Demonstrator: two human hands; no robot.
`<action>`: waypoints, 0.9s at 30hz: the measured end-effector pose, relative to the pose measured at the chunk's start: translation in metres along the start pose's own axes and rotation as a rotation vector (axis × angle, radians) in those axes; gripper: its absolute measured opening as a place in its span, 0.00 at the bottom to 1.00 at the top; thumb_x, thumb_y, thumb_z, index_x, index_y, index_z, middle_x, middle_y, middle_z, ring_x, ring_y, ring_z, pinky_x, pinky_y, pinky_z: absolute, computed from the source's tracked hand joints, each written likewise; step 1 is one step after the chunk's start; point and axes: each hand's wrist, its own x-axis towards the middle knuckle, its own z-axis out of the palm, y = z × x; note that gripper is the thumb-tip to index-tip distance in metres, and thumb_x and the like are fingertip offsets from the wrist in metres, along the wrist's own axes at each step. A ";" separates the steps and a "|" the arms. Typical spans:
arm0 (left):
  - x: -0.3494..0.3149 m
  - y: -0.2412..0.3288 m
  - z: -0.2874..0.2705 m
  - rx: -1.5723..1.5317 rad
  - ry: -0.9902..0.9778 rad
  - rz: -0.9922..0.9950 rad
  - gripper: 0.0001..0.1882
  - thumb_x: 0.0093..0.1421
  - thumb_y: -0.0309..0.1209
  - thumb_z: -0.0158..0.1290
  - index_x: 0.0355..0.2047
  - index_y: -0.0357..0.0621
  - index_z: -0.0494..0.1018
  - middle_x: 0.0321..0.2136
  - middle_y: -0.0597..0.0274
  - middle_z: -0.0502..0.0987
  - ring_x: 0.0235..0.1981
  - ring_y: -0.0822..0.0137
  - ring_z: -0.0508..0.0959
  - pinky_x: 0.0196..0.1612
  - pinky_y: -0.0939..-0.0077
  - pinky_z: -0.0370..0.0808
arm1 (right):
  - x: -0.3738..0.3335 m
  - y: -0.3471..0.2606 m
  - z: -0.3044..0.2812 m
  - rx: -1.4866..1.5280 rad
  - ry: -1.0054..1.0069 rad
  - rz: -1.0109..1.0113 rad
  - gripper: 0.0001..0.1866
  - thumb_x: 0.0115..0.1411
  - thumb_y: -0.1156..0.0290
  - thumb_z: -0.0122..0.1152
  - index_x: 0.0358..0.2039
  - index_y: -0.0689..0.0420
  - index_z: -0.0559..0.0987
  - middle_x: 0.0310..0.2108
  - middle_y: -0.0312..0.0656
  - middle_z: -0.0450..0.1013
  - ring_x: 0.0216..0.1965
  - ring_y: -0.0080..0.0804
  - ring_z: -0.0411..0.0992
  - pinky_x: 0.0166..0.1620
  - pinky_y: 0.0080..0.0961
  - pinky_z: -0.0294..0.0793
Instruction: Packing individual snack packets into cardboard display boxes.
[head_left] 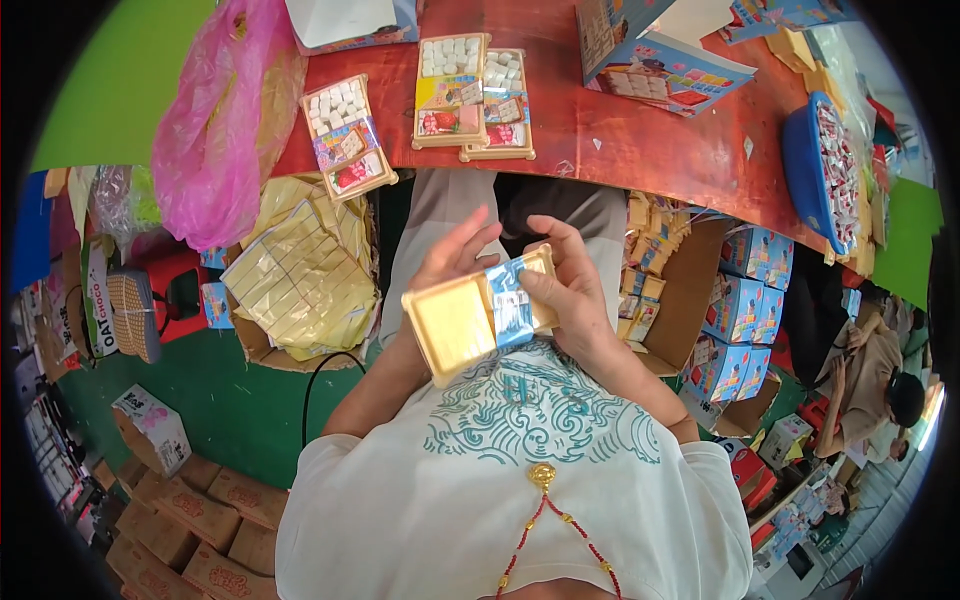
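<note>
Over my lap I hold a cream plastic tray pack (453,322) with a blue printed paper band round one end, its plain yellowish underside up. My right hand (578,300) grips the banded end, the thumb pressed on the band. Behind the tray's far edge, my left hand (455,255) has its fingers stretched out and apart; the tray hides its palm, so I cannot tell whether it bears the pack. On the red table (690,150) ahead lie similar packs of white marshmallow-like pieces: a left one (350,137), a middle one (450,90) and one (505,105) partly under it.
A pink plastic bag (225,120) hangs at the table's left edge. Below are a carton of yellow trays (300,270) and a carton of banded packs (690,270). A blue basin of sachets (808,165) stands right. Printed boxes (740,310) are stacked beside; another person (870,380) sits far right.
</note>
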 end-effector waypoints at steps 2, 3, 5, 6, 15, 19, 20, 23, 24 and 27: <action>-0.008 -0.018 -0.008 -0.124 -0.010 -0.020 0.39 0.58 0.28 0.53 0.66 0.44 0.45 0.67 0.53 0.48 0.65 0.59 0.56 0.64 0.65 0.57 | 0.008 0.000 0.002 0.047 0.082 -0.055 0.27 0.59 0.79 0.56 0.58 0.54 0.61 0.39 0.34 0.65 0.41 0.21 0.69 0.44 0.18 0.71; -0.012 -0.023 -0.010 -0.152 -0.053 -0.040 0.40 0.58 0.28 0.52 0.67 0.44 0.44 0.66 0.54 0.48 0.65 0.59 0.56 0.65 0.65 0.55 | 0.011 0.000 0.002 0.098 0.168 -0.099 0.27 0.59 0.78 0.55 0.59 0.54 0.61 0.39 0.34 0.66 0.40 0.20 0.70 0.44 0.19 0.72; -0.016 -0.032 -0.014 -0.163 -0.156 -0.077 0.41 0.58 0.29 0.52 0.67 0.42 0.42 0.65 0.54 0.52 0.64 0.61 0.57 0.66 0.65 0.52 | 0.017 -0.002 0.001 0.130 0.178 -0.137 0.25 0.60 0.79 0.53 0.57 0.54 0.61 0.39 0.35 0.66 0.39 0.20 0.70 0.44 0.19 0.72; -0.014 -0.029 -0.006 -0.241 -0.140 -0.117 0.38 0.59 0.30 0.51 0.66 0.40 0.45 0.64 0.54 0.54 0.64 0.62 0.58 0.65 0.66 0.53 | 0.018 0.000 0.001 0.098 0.189 -0.155 0.24 0.60 0.78 0.53 0.56 0.54 0.62 0.39 0.35 0.67 0.40 0.20 0.70 0.44 0.19 0.72; 0.006 -0.033 0.005 -0.259 0.256 -0.118 0.17 0.66 0.29 0.42 0.52 0.35 0.65 0.47 0.57 0.74 0.48 0.67 0.74 0.51 0.68 0.70 | 0.021 0.004 -0.014 -0.342 0.134 -0.280 0.16 0.59 0.76 0.57 0.47 0.56 0.68 0.40 0.37 0.68 0.40 0.25 0.69 0.44 0.21 0.68; 0.010 -0.027 0.009 -0.259 0.302 -0.112 0.15 0.65 0.29 0.44 0.50 0.35 0.67 0.44 0.58 0.75 0.44 0.69 0.76 0.46 0.72 0.73 | 0.020 -0.022 -0.008 -1.319 0.217 -0.820 0.16 0.51 0.76 0.63 0.41 0.57 0.72 0.38 0.42 0.69 0.38 0.37 0.69 0.45 0.32 0.65; 0.010 -0.028 0.010 -0.222 0.320 -0.123 0.16 0.64 0.30 0.46 0.49 0.35 0.67 0.42 0.58 0.75 0.41 0.69 0.76 0.45 0.71 0.74 | 0.020 -0.025 -0.007 -1.465 0.251 -0.917 0.16 0.48 0.76 0.65 0.39 0.57 0.73 0.36 0.42 0.69 0.38 0.40 0.68 0.45 0.35 0.64; 0.011 -0.027 0.013 -0.164 0.358 -0.149 0.15 0.64 0.31 0.47 0.47 0.34 0.69 0.39 0.59 0.75 0.38 0.70 0.76 0.43 0.72 0.75 | 0.025 -0.022 -0.012 -1.623 0.061 -0.925 0.16 0.48 0.75 0.65 0.39 0.58 0.73 0.36 0.40 0.69 0.37 0.38 0.68 0.45 0.38 0.62; 0.011 -0.027 0.014 -0.144 0.377 -0.163 0.15 0.63 0.31 0.47 0.46 0.34 0.69 0.38 0.60 0.75 0.37 0.71 0.76 0.42 0.74 0.75 | 0.027 -0.023 -0.012 -1.647 0.036 -0.917 0.15 0.48 0.75 0.65 0.38 0.59 0.73 0.35 0.40 0.69 0.36 0.39 0.68 0.44 0.37 0.63; 0.008 -0.033 0.009 -0.065 0.391 -0.132 0.13 0.62 0.29 0.47 0.44 0.33 0.71 0.36 0.62 0.75 0.33 0.75 0.75 0.38 0.79 0.73 | 0.030 -0.024 -0.014 -1.591 -0.044 -0.827 0.13 0.49 0.75 0.64 0.36 0.59 0.73 0.33 0.41 0.69 0.36 0.40 0.69 0.42 0.35 0.64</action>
